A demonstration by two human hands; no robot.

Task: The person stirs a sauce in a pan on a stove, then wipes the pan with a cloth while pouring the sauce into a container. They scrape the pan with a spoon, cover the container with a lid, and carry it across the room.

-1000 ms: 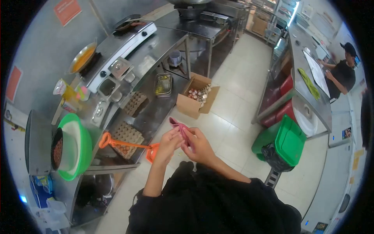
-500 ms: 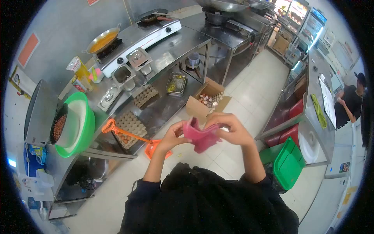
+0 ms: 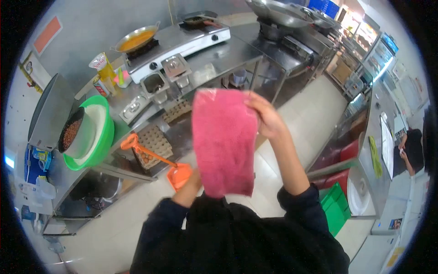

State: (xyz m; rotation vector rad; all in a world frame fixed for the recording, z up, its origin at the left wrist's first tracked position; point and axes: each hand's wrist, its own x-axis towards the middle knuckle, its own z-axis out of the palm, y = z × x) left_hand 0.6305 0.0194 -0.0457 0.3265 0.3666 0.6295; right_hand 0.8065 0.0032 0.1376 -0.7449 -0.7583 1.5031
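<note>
A pink cloth hangs spread out in front of my body, its long side running down toward my chest. At its upper right corner my right hand pinches the edge between thumb and fingers. Behind the cloth's lower left side is my left hand; only the wrist and a little of the hand show, and the fingers are hidden. An orange long-handled scoop stands on the floor side, just left of my left forearm.
Along the left runs a steel counter with a green basin, metal containers and a gas stove carrying a wok. Egg trays sit on the shelf below. At right are a green bin lid and another person.
The folded, crumpled cloth has been opened out and raised. My right hand has moved up, and my left hand has gone behind the cloth. The view has shifted slightly.
</note>
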